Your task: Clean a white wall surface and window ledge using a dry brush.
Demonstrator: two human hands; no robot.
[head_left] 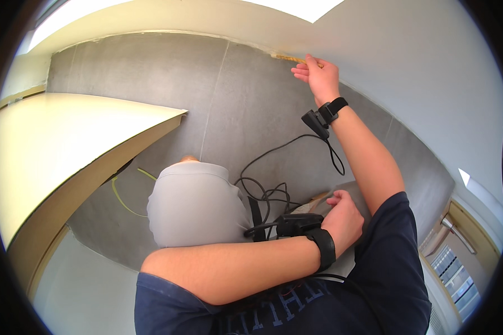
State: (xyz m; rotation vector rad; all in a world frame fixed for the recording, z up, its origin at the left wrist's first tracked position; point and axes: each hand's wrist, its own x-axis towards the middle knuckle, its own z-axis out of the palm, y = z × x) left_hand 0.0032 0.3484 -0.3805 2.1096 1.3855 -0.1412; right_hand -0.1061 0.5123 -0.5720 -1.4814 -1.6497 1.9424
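Observation:
My right hand (322,81) reaches out to the far edge of the grey floor, where it meets a pale wall (391,61). Thumb and forefinger pinch a slim yellow-orange stick (290,58), its other fingers stretched out below. The stick's far tip lies along the seam; its exact kind is too small to tell. Across my body lies my left arm, and my left hand (343,221) is beside my bent right leg. Its visible fingers are curled, with the palm hidden, so anything inside cannot be made out. Both wrists carry black strapped devices.
Black cable (262,192) loops over the grey floor (151,72) near my grey-clad knee (190,201). At left a pale yellow panel (78,134) juts out above the floor, its corner pointing inward. A yellow-green strip (123,202) lies below it. A window stands at lower right.

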